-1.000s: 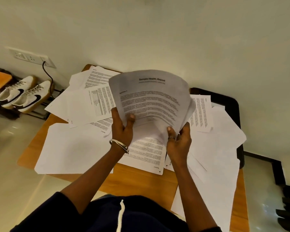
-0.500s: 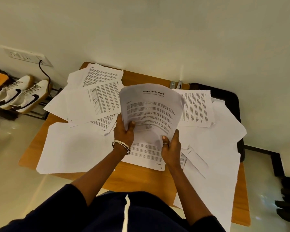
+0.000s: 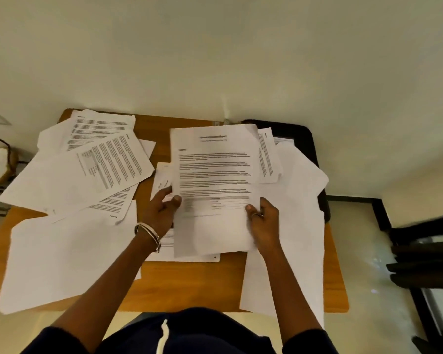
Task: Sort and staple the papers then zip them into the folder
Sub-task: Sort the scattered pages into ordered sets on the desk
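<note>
Both arms are reaching forward, sleeves pushed up. The left hand (image 3: 161,210) is pinching with thumb on top. The right hand (image 3: 262,221) is gripping likewise.

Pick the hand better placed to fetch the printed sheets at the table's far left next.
Left. The left hand grips the held report page on the side nearest those printed white sheets; the right hand would need to cross the page.
</note>
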A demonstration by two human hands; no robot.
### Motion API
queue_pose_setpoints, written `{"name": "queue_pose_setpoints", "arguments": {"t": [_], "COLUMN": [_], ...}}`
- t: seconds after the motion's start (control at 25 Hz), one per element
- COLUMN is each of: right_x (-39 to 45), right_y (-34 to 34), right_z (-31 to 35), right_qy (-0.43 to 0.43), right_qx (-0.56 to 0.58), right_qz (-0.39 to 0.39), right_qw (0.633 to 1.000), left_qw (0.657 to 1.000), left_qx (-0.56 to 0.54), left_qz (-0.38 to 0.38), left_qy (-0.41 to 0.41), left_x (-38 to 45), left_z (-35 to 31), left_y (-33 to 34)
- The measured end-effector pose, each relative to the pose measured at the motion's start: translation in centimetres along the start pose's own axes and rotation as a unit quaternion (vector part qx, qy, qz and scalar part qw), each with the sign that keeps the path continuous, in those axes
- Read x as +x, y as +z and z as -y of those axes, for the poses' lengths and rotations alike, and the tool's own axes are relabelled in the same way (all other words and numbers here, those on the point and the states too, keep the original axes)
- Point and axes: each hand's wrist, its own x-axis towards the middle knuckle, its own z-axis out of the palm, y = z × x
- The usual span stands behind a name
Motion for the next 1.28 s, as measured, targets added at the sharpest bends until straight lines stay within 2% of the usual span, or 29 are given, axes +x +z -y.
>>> {"name": "queue_pose_setpoints", "arguments": {"t": [0.08, 0.2, 0.36, 0.44, 0.52, 0.6, 0.68, 0.72, 0.8, 0.84, 0.88, 0.96, 1.0, 1.04, 1.16, 1.2, 1.28], "right_x": [0.8, 1.9, 2.1, 2.8, 4.0, 4.4, 4.3, 4.1, 3.6, 3.8, 4.4, 7.0, 8.7, 10.3, 12.6, 12.6, 12.4], "right_y": [-2.6, -5.9, -7.6, -7.2, -5.9, -3.6, -1.4, -0.3, 1.6, 2.5, 3.4, 5.3, 6.1, 7.0, 9.3, 9.7, 9.9], "right_z": [-1.8, -3.5, -2.8, -2.9, -3.2, -2.4, -1.7, -1.6, -0.6, 0.1, 0.7, 1.6, 1.9, 2.3, 1.4, 0.5, -0.7], "right_qy": [0.062, 0.147, 0.153, 0.136, 0.107, 0.068, 0.015, -0.003, 0.012, 0.026, 0.021, -0.044, -0.062, -0.053, 0.011, 0.015, 0.002], "right_qx": [0.053, 0.110, 0.148, 0.146, 0.098, 0.012, -0.074, -0.096, -0.115, -0.116, -0.121, -0.191, -0.256, -0.336, -0.560, -0.593, -0.622], "right_qz": [-0.092, -0.213, -0.220, -0.215, -0.180, -0.081, 0.049, 0.110, 0.217, 0.246, 0.234, 0.102, 0.053, 0.051, 0.157, 0.172, 0.178], "right_qw": [0.992, 0.960, 0.952, 0.956, 0.973, 0.994, 0.996, 0.989, 0.969, 0.962, 0.964, 0.975, 0.963, 0.939, 0.814, 0.786, 0.763], "left_qw": [0.997, 0.981, 0.977, 0.988, 0.977, 0.945, 0.926, 0.925, 0.925, 0.924, 0.923, 0.924, 0.921, 0.916, 0.909, 0.909, 0.906], "left_qx": [0.033, 0.165, 0.166, 0.063, -0.099, -0.222, -0.263, -0.278, -0.296, -0.288, -0.255, -0.186, -0.169, -0.164, -0.160, -0.160, -0.177], "left_qz": [0.029, 0.070, 0.042, 0.026, 0.021, 0.017, 0.019, 0.019, -0.016, -0.051, -0.101, -0.178, -0.207, -0.232, -0.255, -0.250, -0.243], "left_qy": [-0.070, -0.078, -0.124, -0.139, -0.187, -0.241, -0.269, -0.257, -0.235, -0.248, -0.269, -0.283, -0.283, -0.282, -0.290, -0.294, -0.299], "left_x": [-0.6, -1.6, -2.2, -2.4, -2.0, -1.2, -0.4, -0.2, 0.0, 0.1, 0.2, 0.6, 0.6, 0.8, 1.3, 1.5, 1.8], "left_z": [0.5, 1.1, 1.7, 0.6, -1.4, -3.1, -2.9, -2.2, 0.4, 1.3, 1.6, 1.5, 1.1, 0.7, 0.7, 0.8, 1.3], "left_y": [1.5, 2.8, 4.0, 4.3, 4.1, 3.4, 2.2, 1.5, 0.3, -0.2, -0.7, -1.8, -2.3, -3.0, -4.8, -5.3, -6.2]}}
